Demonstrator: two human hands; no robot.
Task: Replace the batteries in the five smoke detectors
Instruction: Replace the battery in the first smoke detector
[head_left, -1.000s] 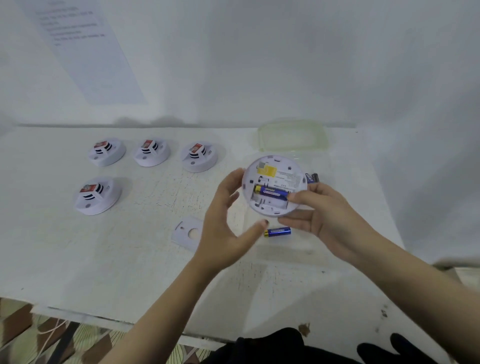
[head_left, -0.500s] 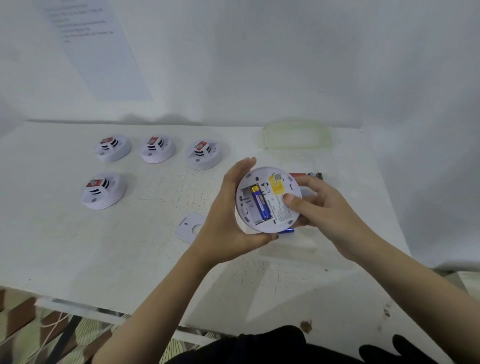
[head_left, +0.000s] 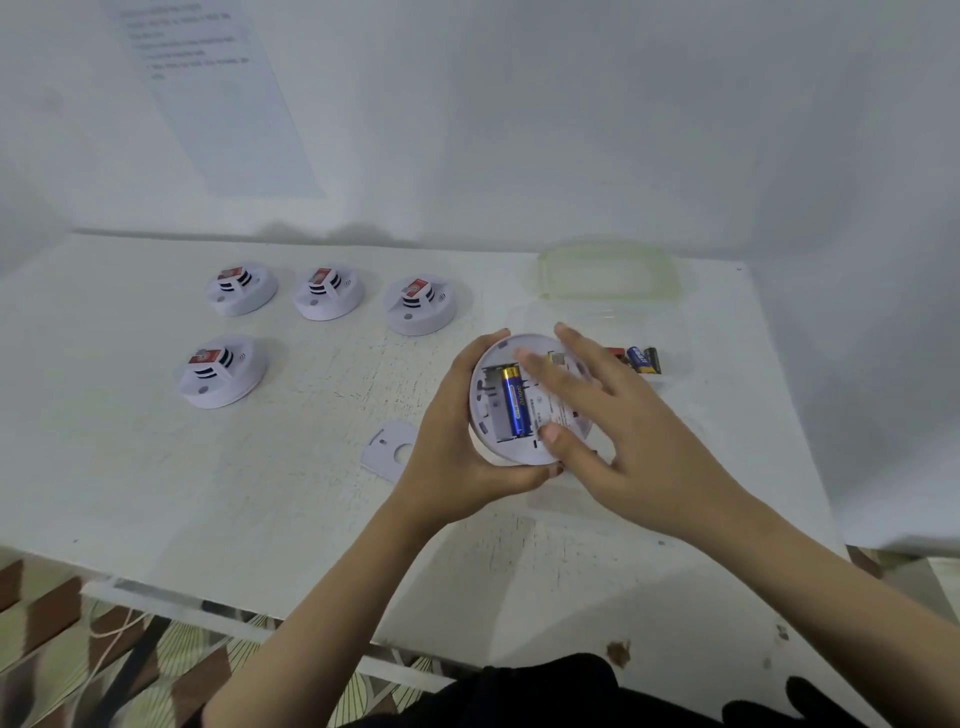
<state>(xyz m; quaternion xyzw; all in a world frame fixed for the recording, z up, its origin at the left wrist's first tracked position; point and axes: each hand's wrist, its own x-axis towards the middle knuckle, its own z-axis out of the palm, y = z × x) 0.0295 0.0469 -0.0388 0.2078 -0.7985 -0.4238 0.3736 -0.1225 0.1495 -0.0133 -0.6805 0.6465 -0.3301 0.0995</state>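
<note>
Our left hand (head_left: 452, 457) grips the smooth, disc-shaped white plastic detector (head_left: 488, 415) above the scuffed tabletop (head_left: 260, 493); our right hand (head_left: 623, 431) rests straight-fingered on it. Its glossy blue cylindrical battery (head_left: 516, 402) points gold end away.

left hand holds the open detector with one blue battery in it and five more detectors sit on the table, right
Not quite. The head view shows four detectors on the table, not five. The left hand does hold the open detector with one blue battery in it.
</note>
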